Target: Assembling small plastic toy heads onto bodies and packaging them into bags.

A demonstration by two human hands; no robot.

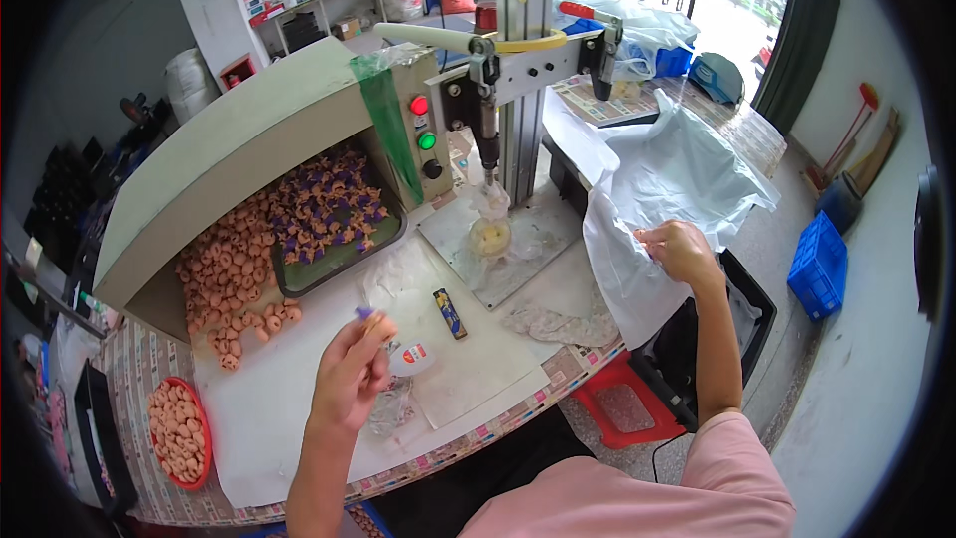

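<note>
My left hand [354, 377] is raised over the white-covered worktable, fingers closed on a small peach-and-purple figure part [375, 321]. Over at the right, my right hand [681, 251] is pinched at the edge of a white plastic liner [662, 184]; what lies between its fingertips is too small to make out. Ahead stands a press [488, 130] with a round pale fixture [489, 236] on its metal base plate. Several purple-and-peach parts fill a dark tray [334, 224] under a beige hood. Loose peach round pieces [219, 259] are heaped left of that tray.
A red basket [179, 433] of peach pieces sits at the table's left. Between my hands lie a small dark printed packet [449, 314] and a white bottle [410, 358]. A red stool [627, 403] holds a black crate [742, 289]; a blue crate [819, 264] is on the floor.
</note>
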